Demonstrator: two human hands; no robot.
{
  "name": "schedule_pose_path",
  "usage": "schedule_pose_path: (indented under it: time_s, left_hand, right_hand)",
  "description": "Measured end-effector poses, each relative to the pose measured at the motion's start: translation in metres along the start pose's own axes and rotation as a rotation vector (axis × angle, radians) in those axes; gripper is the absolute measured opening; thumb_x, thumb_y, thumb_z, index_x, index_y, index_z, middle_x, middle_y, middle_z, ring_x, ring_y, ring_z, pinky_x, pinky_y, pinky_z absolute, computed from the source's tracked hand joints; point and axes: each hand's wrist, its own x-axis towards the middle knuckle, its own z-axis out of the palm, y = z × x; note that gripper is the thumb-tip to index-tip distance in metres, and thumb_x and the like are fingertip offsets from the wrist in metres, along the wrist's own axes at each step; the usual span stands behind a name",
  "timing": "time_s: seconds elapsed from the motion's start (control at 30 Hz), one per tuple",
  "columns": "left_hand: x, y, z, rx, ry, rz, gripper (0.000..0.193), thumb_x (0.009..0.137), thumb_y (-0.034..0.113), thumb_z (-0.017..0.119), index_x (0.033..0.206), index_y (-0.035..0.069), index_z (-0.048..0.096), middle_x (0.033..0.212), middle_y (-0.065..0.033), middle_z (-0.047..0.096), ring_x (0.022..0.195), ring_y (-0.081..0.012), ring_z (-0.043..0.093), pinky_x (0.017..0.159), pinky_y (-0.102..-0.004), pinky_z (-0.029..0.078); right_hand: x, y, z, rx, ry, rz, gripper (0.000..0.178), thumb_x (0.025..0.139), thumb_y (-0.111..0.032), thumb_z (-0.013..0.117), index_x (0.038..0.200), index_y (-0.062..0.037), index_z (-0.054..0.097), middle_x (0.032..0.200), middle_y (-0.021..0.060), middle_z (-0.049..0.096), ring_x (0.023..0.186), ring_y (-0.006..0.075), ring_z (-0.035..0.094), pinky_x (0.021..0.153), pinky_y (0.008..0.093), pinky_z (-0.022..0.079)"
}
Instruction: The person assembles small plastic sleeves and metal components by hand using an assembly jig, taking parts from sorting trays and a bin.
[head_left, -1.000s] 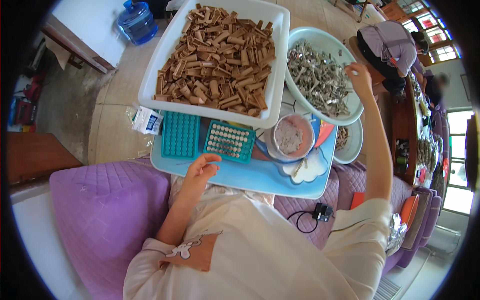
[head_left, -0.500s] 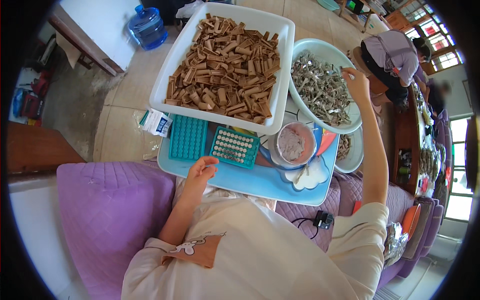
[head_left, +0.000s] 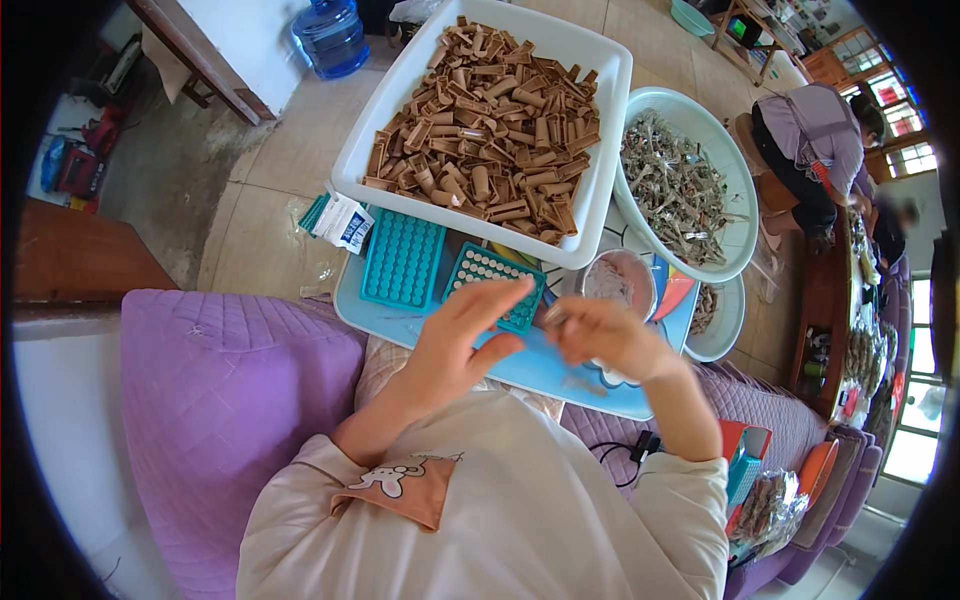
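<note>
My left hand [head_left: 460,340] hovers above the near edge of the small blue table, fingers stretched out and thumb apart, with nothing in it. Facing it, my right hand [head_left: 612,338] is smeared by motion, fingers curled together; whatever they hold cannot be made out. A blurred greyish sliver [head_left: 583,385] shows just below that hand. Behind the hands lies a teal rack [head_left: 522,318] filled with rows of small pale round pieces, partly covered by my left fingers. A round tub [head_left: 640,268] with pinkish-grey contents stands behind my right hand.
Beyond stands a large white tray [head_left: 350,165] heaped with brown half-tube pieces. To its right, a pale green basin [head_left: 745,225] holds many greyish metallic-looking pieces, with a smaller basin [head_left: 735,330] below. Another teal rack [head_left: 403,262] lies left. A person [head_left: 815,140] bends at a bench, far right.
My right hand has left the pale green basin and come back leftward and nearer, over the table. My left hand has moved up and right toward it. The view has shifted slightly.
</note>
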Motion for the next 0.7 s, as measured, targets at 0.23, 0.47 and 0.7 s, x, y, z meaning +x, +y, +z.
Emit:
schedule_pose_path:
  time_s: [0.23, 0.47, 0.7]
  left_hand:
    - [-0.007, -0.003, -0.006, -0.103, -0.038, -0.095, 0.023, 0.070, 0.007, 0.064, 0.092, 0.002, 0.059, 0.079, -0.0096, 0.059, 0.068, -0.0157, 0.058, 0.056, -0.0228, 0.047]
    - [-0.003, -0.016, -0.009, -0.306, 0.027, -0.314, 0.027, 0.072, 0.010, 0.065, 0.096, 0.001, 0.058, 0.083, -0.0067, 0.059, 0.073, -0.0115, 0.056, 0.065, -0.0217, 0.046]
    - [0.003, -0.018, -0.001, -0.433, 0.110, -0.412, 0.022, 0.074, 0.004, 0.061, 0.096, 0.001, 0.058, 0.082, -0.0072, 0.061, 0.073, -0.0089, 0.057, 0.065, -0.0210, 0.047]
  right_hand:
    - [0.011, 0.015, 0.027, -0.003, -0.106, 0.002, 0.023, 0.090, -0.022, 0.036, 0.083, -0.0024, 0.047, 0.062, -0.0029, 0.036, 0.057, 0.0064, 0.031, 0.050, 0.0208, 0.028]
    - [0.021, 0.015, 0.042, -0.442, 0.531, -0.375, 0.032, 0.072, 0.001, 0.058, 0.104, -0.0025, 0.051, 0.073, 0.0092, 0.056, 0.056, 0.0148, 0.053, 0.050, 0.0248, 0.043]
    - [0.025, 0.020, 0.040, -0.693, 0.587, -0.594, 0.020, 0.071, -0.001, 0.061, 0.090, -0.0025, 0.058, 0.073, 0.0093, 0.059, 0.059, 0.0193, 0.058, 0.051, 0.0263, 0.046]
